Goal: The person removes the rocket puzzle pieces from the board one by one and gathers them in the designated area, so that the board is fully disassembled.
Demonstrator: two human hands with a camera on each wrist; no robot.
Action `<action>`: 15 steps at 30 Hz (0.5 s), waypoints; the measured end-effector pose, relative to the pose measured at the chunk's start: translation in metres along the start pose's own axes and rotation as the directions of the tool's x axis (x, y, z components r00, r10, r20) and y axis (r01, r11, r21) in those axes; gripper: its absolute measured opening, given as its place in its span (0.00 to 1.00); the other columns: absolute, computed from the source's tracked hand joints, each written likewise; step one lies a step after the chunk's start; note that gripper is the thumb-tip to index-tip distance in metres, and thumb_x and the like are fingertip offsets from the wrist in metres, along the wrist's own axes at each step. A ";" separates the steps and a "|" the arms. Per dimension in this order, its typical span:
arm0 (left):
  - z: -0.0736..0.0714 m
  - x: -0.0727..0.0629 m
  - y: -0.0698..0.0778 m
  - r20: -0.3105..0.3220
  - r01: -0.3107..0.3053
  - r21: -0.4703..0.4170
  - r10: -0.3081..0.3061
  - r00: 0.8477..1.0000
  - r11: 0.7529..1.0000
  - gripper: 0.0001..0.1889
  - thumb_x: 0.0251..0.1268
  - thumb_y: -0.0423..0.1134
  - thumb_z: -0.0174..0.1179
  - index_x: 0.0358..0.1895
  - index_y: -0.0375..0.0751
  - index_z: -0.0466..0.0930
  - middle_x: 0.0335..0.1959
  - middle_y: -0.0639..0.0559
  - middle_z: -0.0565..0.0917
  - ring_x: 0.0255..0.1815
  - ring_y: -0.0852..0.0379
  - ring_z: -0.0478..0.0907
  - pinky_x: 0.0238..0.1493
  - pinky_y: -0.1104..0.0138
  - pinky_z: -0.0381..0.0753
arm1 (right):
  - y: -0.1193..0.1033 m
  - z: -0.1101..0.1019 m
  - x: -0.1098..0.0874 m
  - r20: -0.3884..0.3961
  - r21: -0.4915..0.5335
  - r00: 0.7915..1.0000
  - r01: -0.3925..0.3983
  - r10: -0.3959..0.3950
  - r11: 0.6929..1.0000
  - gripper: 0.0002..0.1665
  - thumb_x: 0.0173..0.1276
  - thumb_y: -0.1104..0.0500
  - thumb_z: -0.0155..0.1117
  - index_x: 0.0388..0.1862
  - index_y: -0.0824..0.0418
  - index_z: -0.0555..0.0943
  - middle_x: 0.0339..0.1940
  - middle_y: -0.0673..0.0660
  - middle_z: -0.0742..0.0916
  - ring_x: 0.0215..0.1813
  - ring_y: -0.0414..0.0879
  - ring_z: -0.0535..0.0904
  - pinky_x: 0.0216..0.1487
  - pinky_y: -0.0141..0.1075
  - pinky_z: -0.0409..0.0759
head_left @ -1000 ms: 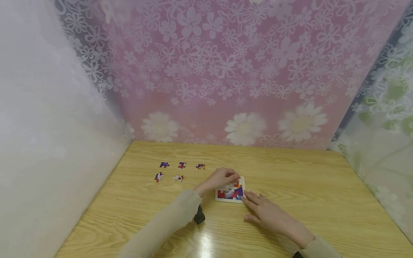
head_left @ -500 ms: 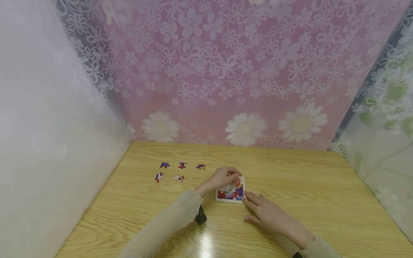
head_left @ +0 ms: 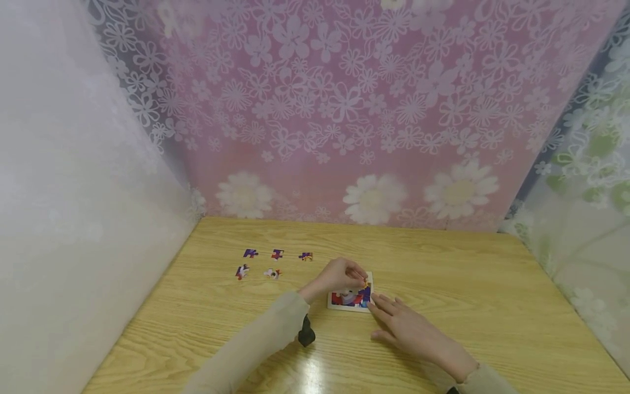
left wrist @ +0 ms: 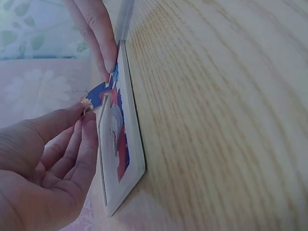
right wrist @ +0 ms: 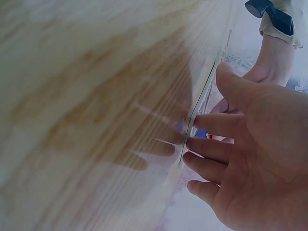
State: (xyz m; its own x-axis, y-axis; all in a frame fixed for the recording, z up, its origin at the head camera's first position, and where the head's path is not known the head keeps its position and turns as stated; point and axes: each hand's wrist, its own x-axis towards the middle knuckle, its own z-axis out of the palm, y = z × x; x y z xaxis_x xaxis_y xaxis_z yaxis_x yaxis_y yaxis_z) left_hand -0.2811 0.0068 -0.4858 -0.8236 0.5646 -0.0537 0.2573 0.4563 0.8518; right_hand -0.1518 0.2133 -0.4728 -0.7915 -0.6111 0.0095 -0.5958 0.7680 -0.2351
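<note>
A small jigsaw puzzle in a white frame (head_left: pixel 344 308) lies on the table, showing a partly assembled red, purple and white picture. My left hand (head_left: pixel 337 275) reaches over its far left part. In the left wrist view, its thumb and fingers pinch a blue and orange jigsaw piece (left wrist: pixel 98 95), which is tilted up over the picture. My right hand (head_left: pixel 410 331) lies at the frame's right side with fingers straight and fingertips at the edge. The right wrist view shows those fingers (right wrist: pixel 207 147) spread along the frame's edge. My left hand hides the picture's upper left part.
Several loose jigsaw pieces lie to the left in two rows, among them a purple piece (head_left: pixel 250 253), a red and purple one (head_left: pixel 278 254) and a white one (head_left: pixel 273 274). The wooden table (head_left: pixel 443 262) meets a floral pink backdrop (head_left: pixel 315 137) behind.
My left hand's fingertips have shifted slightly towards the near side over the puzzle. The right hand stays at the frame's edge, and the loose pieces keep their layout.
</note>
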 end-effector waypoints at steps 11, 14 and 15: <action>0.003 -0.001 -0.004 -0.009 0.046 -0.038 -0.047 0.999 0.998 0.06 0.68 0.43 0.68 0.39 0.46 0.90 0.28 0.58 0.88 0.28 0.64 0.84 0.28 0.70 0.84 | -0.001 0.000 0.000 -0.013 -0.022 1.000 0.019 -0.019 1.000 0.37 0.78 0.43 0.56 0.72 0.70 0.71 0.75 0.70 0.71 0.75 0.65 0.66 0.71 0.63 0.65; 0.002 -0.001 -0.004 -0.029 0.038 -0.043 -0.040 0.999 0.998 0.06 0.68 0.44 0.68 0.39 0.47 0.90 0.28 0.59 0.88 0.28 0.64 0.84 0.28 0.69 0.84 | -0.002 -0.001 0.000 -0.012 -0.031 1.000 0.020 -0.021 0.999 0.37 0.78 0.43 0.56 0.72 0.69 0.72 0.75 0.69 0.71 0.75 0.66 0.67 0.71 0.62 0.65; 0.002 -0.001 -0.005 -0.034 0.035 -0.046 -0.037 0.999 0.998 0.07 0.68 0.44 0.68 0.40 0.47 0.90 0.28 0.58 0.88 0.28 0.63 0.84 0.29 0.69 0.84 | -0.002 -0.001 0.001 -0.010 -0.032 1.000 0.018 -0.018 0.999 0.37 0.78 0.42 0.56 0.72 0.69 0.72 0.75 0.69 0.70 0.75 0.65 0.67 0.71 0.62 0.65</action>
State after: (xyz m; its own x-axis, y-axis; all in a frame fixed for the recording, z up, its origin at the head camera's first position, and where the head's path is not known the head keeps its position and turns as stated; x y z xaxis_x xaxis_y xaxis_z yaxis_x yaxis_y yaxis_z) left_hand -0.2810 0.0053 -0.4906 -0.8491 0.5239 -0.0676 0.2046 0.4441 0.8723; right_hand -0.1513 0.2117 -0.4717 -0.7817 -0.6232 0.0233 -0.6140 0.7627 -0.2032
